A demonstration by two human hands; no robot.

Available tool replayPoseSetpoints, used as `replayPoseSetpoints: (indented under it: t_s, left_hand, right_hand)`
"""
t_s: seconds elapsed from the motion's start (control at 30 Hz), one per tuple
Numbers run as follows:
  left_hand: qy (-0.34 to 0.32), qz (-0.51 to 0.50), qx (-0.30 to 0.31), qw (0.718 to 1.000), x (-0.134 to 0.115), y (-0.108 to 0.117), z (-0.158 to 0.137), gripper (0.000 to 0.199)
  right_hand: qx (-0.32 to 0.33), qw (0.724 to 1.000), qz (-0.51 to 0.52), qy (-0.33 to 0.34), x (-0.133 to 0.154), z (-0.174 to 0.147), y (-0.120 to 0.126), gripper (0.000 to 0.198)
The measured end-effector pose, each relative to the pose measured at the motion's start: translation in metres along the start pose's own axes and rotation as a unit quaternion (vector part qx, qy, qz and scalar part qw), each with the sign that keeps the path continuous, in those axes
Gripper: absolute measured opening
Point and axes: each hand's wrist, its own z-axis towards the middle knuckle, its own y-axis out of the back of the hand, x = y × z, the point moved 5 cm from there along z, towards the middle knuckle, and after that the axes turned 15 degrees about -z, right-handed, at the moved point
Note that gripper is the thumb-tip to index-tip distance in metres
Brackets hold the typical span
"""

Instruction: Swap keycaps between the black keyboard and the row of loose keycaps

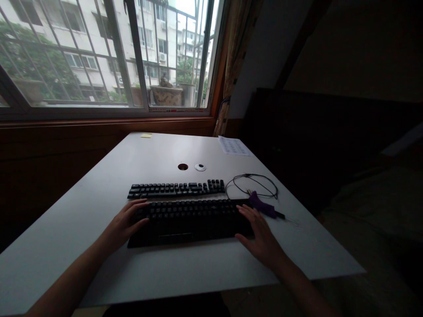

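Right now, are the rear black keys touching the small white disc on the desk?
Apart. The head view shows it: a bare strip of white desk lies between the rear black keys and the small white disc.

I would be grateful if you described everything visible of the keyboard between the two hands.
The keyboard is black and looks like plastic, with rows of keys toward the far side and a broad front strip bearing a narrow rectangular outline. It lies keys up on the white table. The left hand appears to touch its left end, the right hand its right. Key markings are unreadable.
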Motion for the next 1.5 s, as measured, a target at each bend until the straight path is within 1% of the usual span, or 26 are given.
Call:
replayPoseSetpoints:
  t_s: [0.07,0.17,0.23,0.33,0.47,0.57,0.63,0.73,0.8,0.9,1.03,1.2,1.33,1.43,1.5]
  left_hand:
    - [0.001,0.001,-0.001,1.0,-0.001,0.0002,0.0005,0.047]
    - [0.003,-0.001,-0.002,1.0,-0.0019,0.0004,0.0005,0.047]
    - [0.004,-0.002,0.0,1.0,-0.0015,0.0001,0.0002,0.046]
    - [0.003,0.0,0.002,1.0,-0.0002,-0.0004,-0.0004,0.046]
    - [0.002,0.003,0.003,1.0,0.0001,-0.0003,-0.0002,0.046]
    - [-0.001,0.001,0.003,1.0,-0.0008,0.0001,-0.0001,0.047]
    - [-0.001,0.0,0.003,1.0,-0.0007,0.0003,-0.0004,0.047]
    - [0.003,-0.001,0.006,1.0,0.001,0.0,-0.0011,0.046]
    - [0.005,-0.002,0.008,1.0,0.002,-0.0005,-0.0014,0.046]
    - [0.003,0.002,0.005,1.0,0.0018,-0.0005,-0.0011,0.046]
    - [0.003,0.005,0.003,1.0,-0.0001,0.0002,-0.0003,0.045]
    - [0.0,0.0,0.009,1.0,-0.0001,-0.0001,-0.0008,0.046]
    - [0.002,-0.002,0.007,1.0,0.0,0.0002,-0.0018,0.045]
    - [0.005,0.0,0.007,1.0,-0.001,0.0007,-0.0016,0.046]
    - [0.004,0.004,0.006,1.0,-0.0016,0.0011,-0.0011,0.046]
  right_hand:
    - [-0.001,1.0,-0.01,0.003,0.0015,0.0001,0.0008,0.065]
    - [-0.022,1.0,-0.018,0.0,0.002,-0.0005,0.0037,0.055]
    - [-0.02,1.0,-0.022,-0.003,0.0024,-0.0004,0.0046,0.056]
    - [-0.001,0.999,-0.034,-0.002,0.0034,0.0005,0.0038,0.059]
    - [-0.023,0.999,-0.038,-0.003,0.003,0.0,0.0055,0.05]
    - [-0.007,0.999,-0.037,-0.002,0.0032,0.0,0.0034,0.057]
    - [-0.002,0.999,-0.039,0.003,0.0039,0.0005,0.0027,0.055]
    - [-0.03,0.998,-0.046,0.001,0.0041,0.0011,0.0052,0.047]
    - [-0.036,0.998,-0.049,0.006,0.0049,0.0014,0.0055,0.05]
    - [-0.013,0.998,-0.058,0.011,0.006,0.0018,0.003,0.057]
    - [-0.02,0.998,-0.059,0.006,0.0061,0.0014,0.0044,0.05]
    - [0.009,0.998,-0.056,0.027,0.0091,0.002,0.0024,0.059]
    - [-0.012,0.998,-0.053,0.016,0.0081,0.0013,0.0051,0.051]
    - [-0.002,0.999,-0.045,0.019,0.008,0.0003,0.0044,0.055]
    - [0.0,0.999,-0.043,0.016,0.0077,0.0001,0.0044,0.054]
